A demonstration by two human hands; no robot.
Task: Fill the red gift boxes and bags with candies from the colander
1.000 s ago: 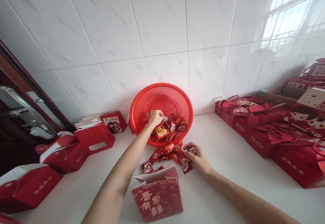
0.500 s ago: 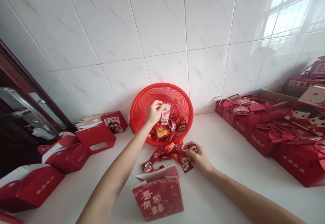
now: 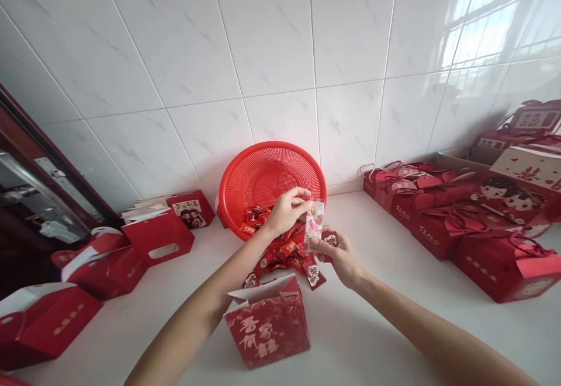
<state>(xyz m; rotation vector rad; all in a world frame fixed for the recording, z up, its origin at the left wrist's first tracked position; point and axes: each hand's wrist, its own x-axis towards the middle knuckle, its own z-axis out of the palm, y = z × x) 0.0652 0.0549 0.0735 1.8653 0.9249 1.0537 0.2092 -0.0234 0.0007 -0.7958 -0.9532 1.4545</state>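
Observation:
My left hand (image 3: 287,214) pinches the top of a clear candy packet (image 3: 314,222) with pink and green print. At its lower end my right hand (image 3: 342,253) grips the same packet, and a dark red wrapped candy (image 3: 332,239) also sits in those fingers. Behind them a red plastic basket (image 3: 274,152) leans tilted against the wall, with wrapped candies inside. More red-wrapped candies (image 3: 289,250) spill out in front of its rim. Nearest me stands a red paper gift box (image 3: 269,330), its top open; its inside is mostly hidden.
Several red boxes with open tops (image 3: 105,263) stand on the left by a dark door frame (image 3: 48,158). Along the right are rows of closed red gift boxes (image 3: 442,228) with ribbons. A tiled wall (image 3: 280,41) rises behind the white counter (image 3: 377,339).
My left hand has moved right and toward me, bringing the clear packet out of the basket. My right hand has risen slightly and now grips the packet's lower end.

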